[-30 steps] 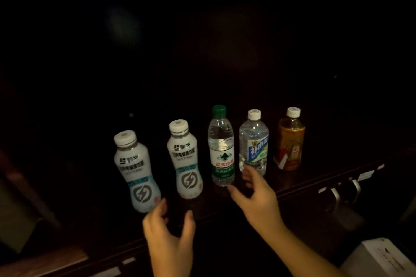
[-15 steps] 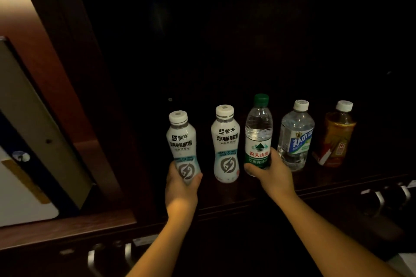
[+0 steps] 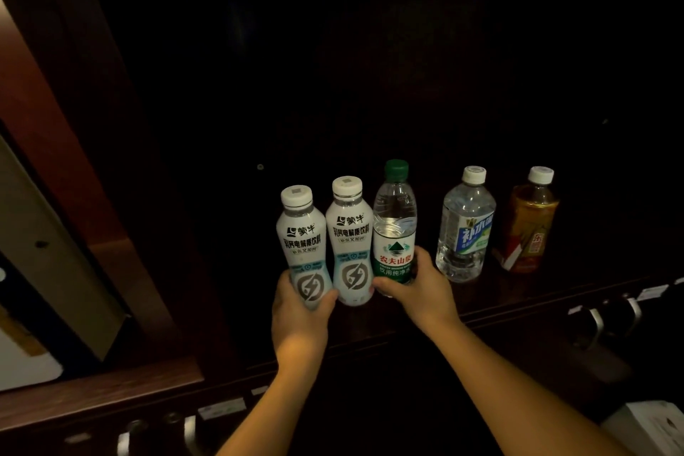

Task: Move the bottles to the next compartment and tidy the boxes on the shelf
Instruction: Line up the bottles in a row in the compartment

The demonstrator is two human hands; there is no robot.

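Several bottles stand in a dark wooden shelf compartment. My left hand (image 3: 298, 311) grips the base of the leftmost white drink bottle (image 3: 301, 233). A second white drink bottle (image 3: 349, 233) is pressed between it and the green-capped water bottle (image 3: 394, 222), whose lower part my right hand (image 3: 422, 289) holds. The three are bunched together. To the right stand a clear white-capped water bottle (image 3: 464, 226) and an amber tea bottle (image 3: 531, 222), both untouched.
A wooden divider (image 3: 92, 178) separates this compartment from the one on the left, where a pale board or box (image 3: 44, 252) leans. Drawer handles (image 3: 599, 318) sit below the shelf edge. A white box (image 3: 644, 426) shows at bottom right.
Both hands reached in and closed on bottles. The left white bottle and the green-capped bottle have been drawn in against the middle white bottle. The camera view shifted right.
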